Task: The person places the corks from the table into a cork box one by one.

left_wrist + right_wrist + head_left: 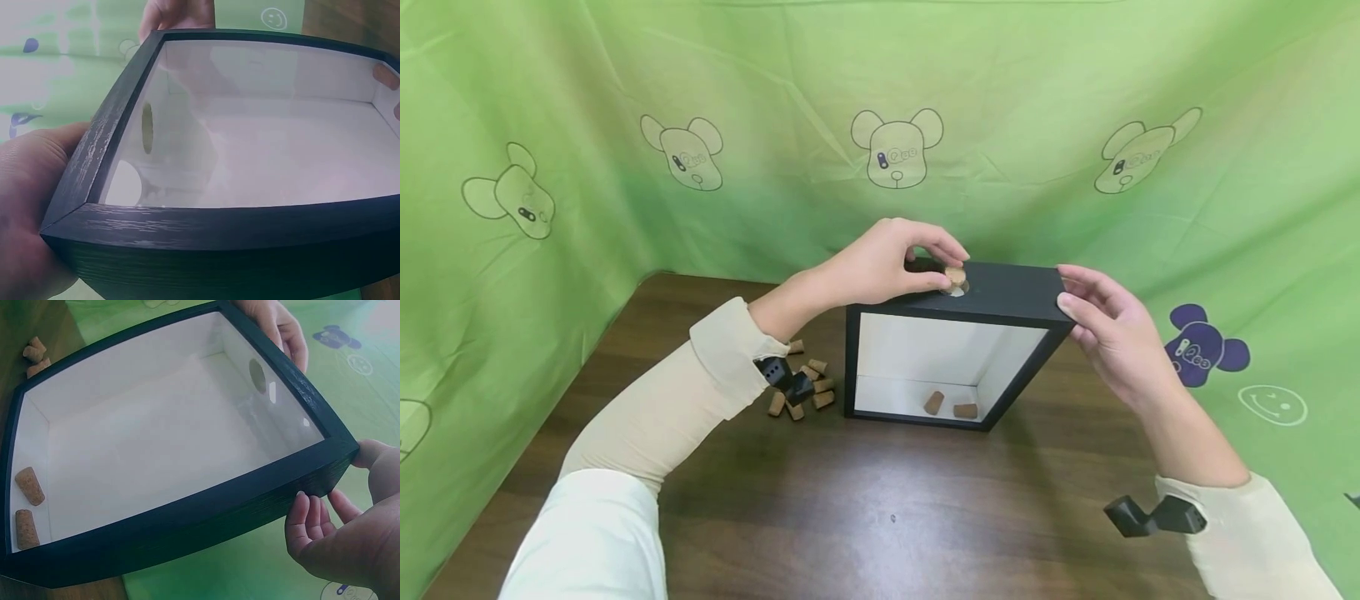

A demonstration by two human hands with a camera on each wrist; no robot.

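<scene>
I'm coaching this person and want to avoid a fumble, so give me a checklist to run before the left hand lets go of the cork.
1. Left hand holding a cork: ok, pinched.
2. Cork over the hole in the top: ok.
3. Cork lined up squarely with it: cannot tell, fingers partly hide it.
4. Right hand on the black box: ok, gripping its top corner.
5. All corks inside: not ok, two corks are in, loose corks lie on the table.
</scene>
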